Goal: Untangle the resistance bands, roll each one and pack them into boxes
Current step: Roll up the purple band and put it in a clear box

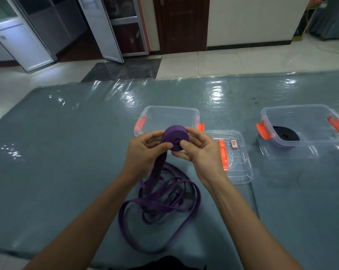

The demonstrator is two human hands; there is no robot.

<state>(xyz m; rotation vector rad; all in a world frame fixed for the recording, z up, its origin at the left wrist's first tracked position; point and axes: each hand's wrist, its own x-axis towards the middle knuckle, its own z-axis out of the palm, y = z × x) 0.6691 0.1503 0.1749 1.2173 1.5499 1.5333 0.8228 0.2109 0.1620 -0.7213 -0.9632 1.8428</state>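
A purple resistance band is partly wound into a roll held in mid-air between both hands. My left hand grips the roll's left side and the strap that feeds down from it. My right hand pinches the roll with its thumb on the near face. The loose purple band lies in tangled loops on the mat below. Behind the roll stands a clear box with orange latches, nothing visible inside. A second clear box at the right holds a rolled black band.
A clear lid with an orange latch and a white label lies right of my right hand. The other box sits on its own lid. A grey-blue mat under shiny plastic covers the floor. Tiled floor and doors lie beyond.
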